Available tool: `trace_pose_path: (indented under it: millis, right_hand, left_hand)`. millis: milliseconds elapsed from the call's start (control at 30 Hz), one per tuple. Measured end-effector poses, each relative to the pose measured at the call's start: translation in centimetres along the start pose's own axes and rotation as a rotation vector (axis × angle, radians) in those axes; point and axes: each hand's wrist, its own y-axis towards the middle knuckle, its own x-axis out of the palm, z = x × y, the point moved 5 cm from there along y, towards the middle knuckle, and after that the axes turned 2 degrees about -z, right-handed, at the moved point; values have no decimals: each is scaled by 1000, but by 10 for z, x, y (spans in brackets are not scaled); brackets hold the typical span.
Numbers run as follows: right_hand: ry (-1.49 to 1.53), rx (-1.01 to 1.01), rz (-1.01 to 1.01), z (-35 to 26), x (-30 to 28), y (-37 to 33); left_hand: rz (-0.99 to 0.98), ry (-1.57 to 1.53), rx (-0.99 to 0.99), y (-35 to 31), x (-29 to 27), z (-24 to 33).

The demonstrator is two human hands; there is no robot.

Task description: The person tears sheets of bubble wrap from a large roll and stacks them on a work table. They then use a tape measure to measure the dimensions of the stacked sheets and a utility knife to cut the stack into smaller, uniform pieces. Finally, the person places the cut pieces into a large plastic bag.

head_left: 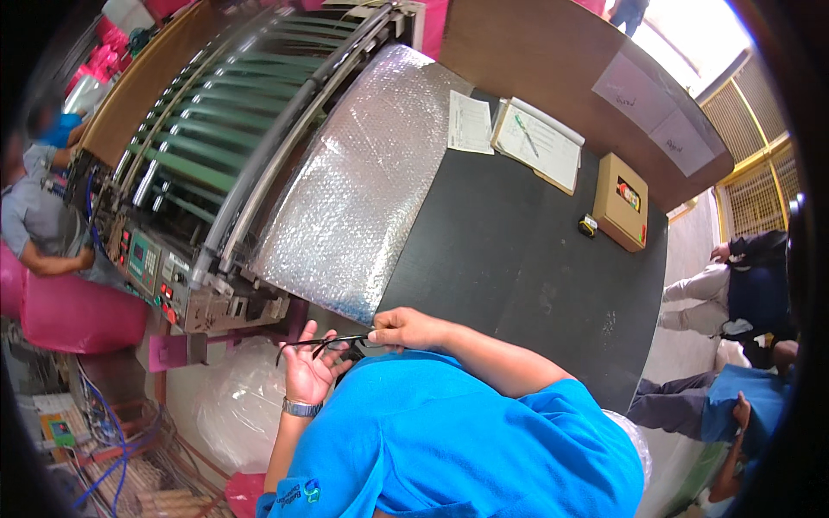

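A: Where does the head camera find the glasses (338, 342)?

B: Directly in front of a worker in a blue shirt (484, 440), dark-framed and stretched between two bare hands at the near edge of a dark tabletop (509, 259).

A: And how do the hands stand?

B: The right hand (408, 329) pinches one end of the glasses between thumb and fingers. The left hand (309, 367) is turned palm up, fingers spread, with the slim arms of the frame running across them (a metal watch (302, 407) circles that wrist). How firmly the left fingers hold, I cannot tell.

A: What shares the table?

B: A sheet of silvery bubble wrap (363, 173) covers its left part, beside a machine (207, 129) with green strips and a control panel (155, 268). Toward the far side lie a sheet of paper (469, 123) and a clipboard (553, 148) with a pen (526, 134) on its pages. To the right, a cardboard box (615, 207) sits with a small tape measure (588, 226) just beside it.

A: Who and what else is in view?

B: A brown board (518, 52) rises along the far edge. A person in gray (34, 216) is at the machine's left, near a pink bundle (82, 315), while a person in a dark top (758, 281) stands beyond the table's right side.
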Motion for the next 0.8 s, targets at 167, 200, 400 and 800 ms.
trace_pose_path:
  millis: [167, 200, 400, 800]
  right_hand:
    - [205, 51, 283, 25, -20, -9]
    - [201, 38, 271, 29, -27, -8]
    - [260, 5, 173, 47, -49, 1]
    - [405, -24, 335, 69, -174, 28]
  left_hand:
    - [21, 351, -64, 20, -7, -14]
    - [-18, 297, -55, 23, 7, -16]
    - [137, 416, -75, 52, 6, -20]
    - [318, 919, -168, 87, -22, -33]
